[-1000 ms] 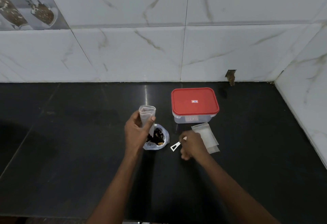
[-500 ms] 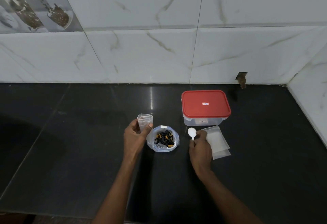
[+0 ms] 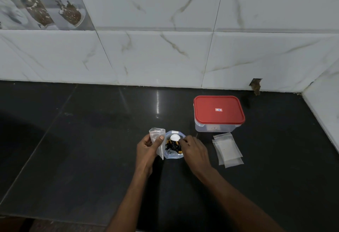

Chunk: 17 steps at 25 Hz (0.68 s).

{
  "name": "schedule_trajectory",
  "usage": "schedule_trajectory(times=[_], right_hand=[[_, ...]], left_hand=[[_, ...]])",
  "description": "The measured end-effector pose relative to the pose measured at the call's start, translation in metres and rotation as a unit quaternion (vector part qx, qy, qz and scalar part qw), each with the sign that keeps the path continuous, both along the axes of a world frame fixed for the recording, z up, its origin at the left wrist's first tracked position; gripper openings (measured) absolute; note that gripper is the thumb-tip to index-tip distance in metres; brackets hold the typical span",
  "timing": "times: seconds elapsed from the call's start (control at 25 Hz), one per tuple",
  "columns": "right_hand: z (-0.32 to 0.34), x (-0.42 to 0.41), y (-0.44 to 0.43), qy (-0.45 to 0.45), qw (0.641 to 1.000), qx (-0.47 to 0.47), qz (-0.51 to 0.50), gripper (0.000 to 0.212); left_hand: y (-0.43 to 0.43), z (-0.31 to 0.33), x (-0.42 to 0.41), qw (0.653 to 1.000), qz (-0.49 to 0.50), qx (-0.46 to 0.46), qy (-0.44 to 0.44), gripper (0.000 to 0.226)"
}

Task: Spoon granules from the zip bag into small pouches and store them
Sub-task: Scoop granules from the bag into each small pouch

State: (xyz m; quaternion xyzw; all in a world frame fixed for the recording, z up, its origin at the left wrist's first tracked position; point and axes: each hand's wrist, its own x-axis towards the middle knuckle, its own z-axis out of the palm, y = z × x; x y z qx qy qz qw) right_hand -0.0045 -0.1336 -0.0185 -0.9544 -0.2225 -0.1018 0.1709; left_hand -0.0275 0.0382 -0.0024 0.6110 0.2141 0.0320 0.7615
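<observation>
Your left hand [image 3: 147, 149] is clenched around a small clear pouch [image 3: 157, 139], with the thumb across its front and the fingers curled behind it. You hold the pouch upright, its top end pointing to 12 o'clock, toward the wall.

The zip bag [image 3: 173, 154] sits on the black countertop [image 3: 82, 158] at 3 o'clock from that hand, just beside it. The pouch's right edge lies against the bag's left rim. The bag stands open between your two hands, with dark granules [image 3: 173, 147] and a few orange bits showing inside.

Your right hand [image 3: 195, 152] lies at 4 o'clock from the bag, its fingertips [image 3: 182, 141] pinching a white spoon [image 3: 174, 137]. The handle is mostly hidden under those fingers. The spoon's bowl shows at the bag's 12 o'clock side, over the granules and at 10 o'clock from the hand. You cannot tell from here whether it carries any granules.

A stack of empty clear pouches [image 3: 227, 149] lies flat on the countertop at 3 o'clock from your right hand, near it but apart. At the stack's 12 o'clock, just short of touching it, stands a clear plastic container [image 3: 214, 128] with a red lid [image 3: 219, 110] closed on top. The marble-tiled wall [image 3: 165, 57] runs along the countertop's far edge, with a chipped hole [image 3: 255, 86] at 1 o'clock from the container.
</observation>
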Motion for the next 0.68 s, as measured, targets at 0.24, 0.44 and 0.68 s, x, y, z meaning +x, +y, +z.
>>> schedule_trajectory(times=[0.24,0.44,0.68], right_hand=[[-0.010,0.005,0.011,-0.001,0.997,-0.074,0.033,0.033],[0.007,0.016,0.014,0.090,0.995,0.034,-0.033,0.016],[0.018,0.018,0.016,0.097,0.994,0.041,-0.014,0.018]], left_hand=[[-0.004,0.003,0.007,0.997,0.038,-0.048,0.036,0.016],[-0.008,0.001,0.010,0.997,0.049,-0.052,0.031,0.015],[-0.011,0.002,0.012,0.997,0.046,-0.055,0.024,0.014]])
